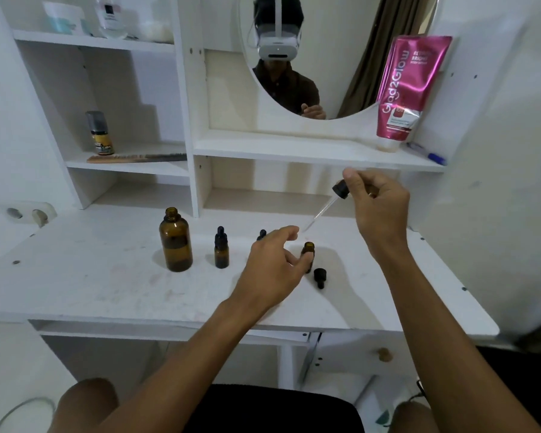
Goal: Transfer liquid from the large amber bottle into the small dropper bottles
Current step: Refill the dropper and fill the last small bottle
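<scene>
Standing at the left of the white counter [85, 276], the large amber bottle [175, 242] is upright and uncapped, with dark liquid low in its body. Just to its right stands a small dropper bottle [221, 250] with its black top on. A second capped dropper bottle [261, 235] stands farther right, and only its top shows behind the left grip [275, 270].

The left grip reaches over the counter with its fingers loosely curved and the thumb held apart. Its fingertips overlap the lower part of an open small bottle [308, 250], which stands upright. Whether they clasp the bottle or only touch it cannot be told. A loose black cap [319, 276] lies on the counter just in front of that bottle.

The right grip [378, 207] is raised above the counter, clamped on the black top of a dropper pipette [340, 189]. The glass tube slants down and to the left, and its tip hangs in the air above and behind the open small bottle.

On the shelf above stand a pink tube [409, 89] and a blue pen [427, 154], beside a round mirror [334, 57]. A comb [138, 157] and a small can [100, 132] sit in the left cubby.
</scene>
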